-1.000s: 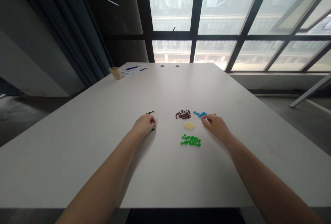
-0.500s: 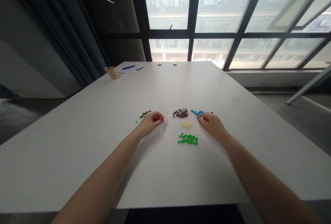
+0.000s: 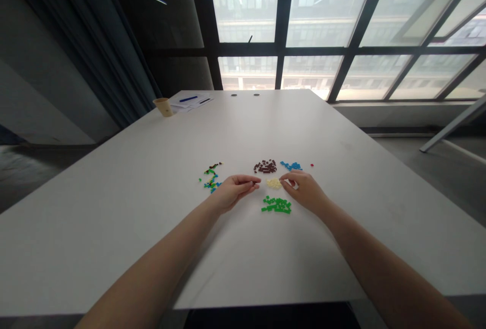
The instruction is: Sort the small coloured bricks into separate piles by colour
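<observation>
My left hand (image 3: 236,191) is closed in a pinch on a small dark piece, too small to name, just left of the pale yellow pile (image 3: 273,182). At that pile's right edge are the fingertips of my right hand (image 3: 304,189), pinched together; whatever they hold is hidden. Small dark brown bricks (image 3: 266,166) lie beyond the yellow ones, with blue bricks (image 3: 291,165) to their right. Nearer to me is a heap of green bricks (image 3: 276,204). Left of my left hand lie mixed green, blue and dark pieces (image 3: 211,179), partly covered by it.
A single red piece (image 3: 312,165) sits right of the blue bricks. At the far left of the white table (image 3: 152,177) stand a tan paper cup (image 3: 164,108) and papers (image 3: 186,103) with a blue pen (image 3: 189,98). Two dark discs (image 3: 245,95) lie near the far edge.
My left hand has moved right and nearer to me, uncovering more of the mixed pieces. My right hand has shifted from the blue bricks to the yellow pile.
</observation>
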`<state>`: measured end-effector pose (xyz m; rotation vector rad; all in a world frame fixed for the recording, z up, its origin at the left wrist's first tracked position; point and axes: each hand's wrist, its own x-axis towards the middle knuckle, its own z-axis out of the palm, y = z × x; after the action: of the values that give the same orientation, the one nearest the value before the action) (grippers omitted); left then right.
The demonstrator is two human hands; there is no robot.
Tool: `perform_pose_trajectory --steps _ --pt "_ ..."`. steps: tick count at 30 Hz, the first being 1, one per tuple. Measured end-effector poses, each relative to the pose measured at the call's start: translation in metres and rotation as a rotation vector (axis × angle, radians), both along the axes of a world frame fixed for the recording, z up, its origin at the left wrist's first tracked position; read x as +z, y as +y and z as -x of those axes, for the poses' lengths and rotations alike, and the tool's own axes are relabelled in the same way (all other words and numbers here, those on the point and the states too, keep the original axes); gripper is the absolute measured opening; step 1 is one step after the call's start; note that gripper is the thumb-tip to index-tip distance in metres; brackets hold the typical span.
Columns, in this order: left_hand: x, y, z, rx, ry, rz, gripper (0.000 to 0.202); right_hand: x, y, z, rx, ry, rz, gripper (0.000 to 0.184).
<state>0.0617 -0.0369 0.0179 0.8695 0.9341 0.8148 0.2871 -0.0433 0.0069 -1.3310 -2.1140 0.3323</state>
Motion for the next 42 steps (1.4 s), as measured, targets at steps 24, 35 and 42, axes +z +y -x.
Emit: perform_pose_trajectory --steps 24,35,42 --pt "-0.0015 -0.0004 -0.0049 0.015 -0.073 0.315 0.021 -0.0016 -0.001 0.001 0.022 -0.005 0.017 0.017" --pt "-0.0022 -0.0033 -0.0063 0.008 -0.1 0.265 0.014 -0.0007 -0.001 0.0011 0.017 -0.002 0.023 0.017" --pt "-0.0009 -0.0046 -0.0069 0.012 -0.077 0.268 0.005 -0.0018 -0.0001 0.0007 0.023 0.006 0.012 0.017"
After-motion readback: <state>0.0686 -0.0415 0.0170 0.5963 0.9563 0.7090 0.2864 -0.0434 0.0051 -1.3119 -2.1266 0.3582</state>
